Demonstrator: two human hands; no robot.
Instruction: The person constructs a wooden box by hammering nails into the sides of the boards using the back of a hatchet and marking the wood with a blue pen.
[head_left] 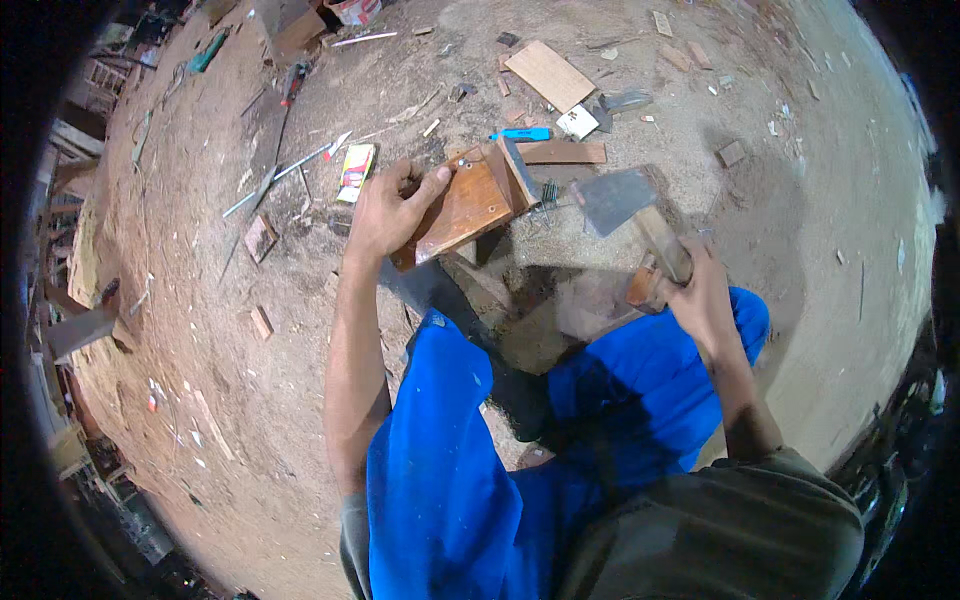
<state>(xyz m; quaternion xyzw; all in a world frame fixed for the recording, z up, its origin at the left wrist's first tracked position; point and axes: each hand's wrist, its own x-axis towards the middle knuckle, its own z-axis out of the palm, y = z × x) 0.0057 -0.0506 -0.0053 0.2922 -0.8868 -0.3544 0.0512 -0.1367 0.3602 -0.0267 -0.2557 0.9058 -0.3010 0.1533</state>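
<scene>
Fingers (402, 174) of the left hand (382, 216): clasping one brown wooden assembly (468, 208) of joined boards, located at twelve o'clock from the blue-trousered left knee (447, 345). Right hand (705, 295), at the assembly's four o'clock: fingers wrapped round the wooden handle of a hatchet-like tool (612, 200), its broad grey head at three o'clock, apart from the boards. Earthen floor (300, 385), at the assembly's one o'clock: blue marker (522, 134); farther out, pale board (548, 76).
</scene>
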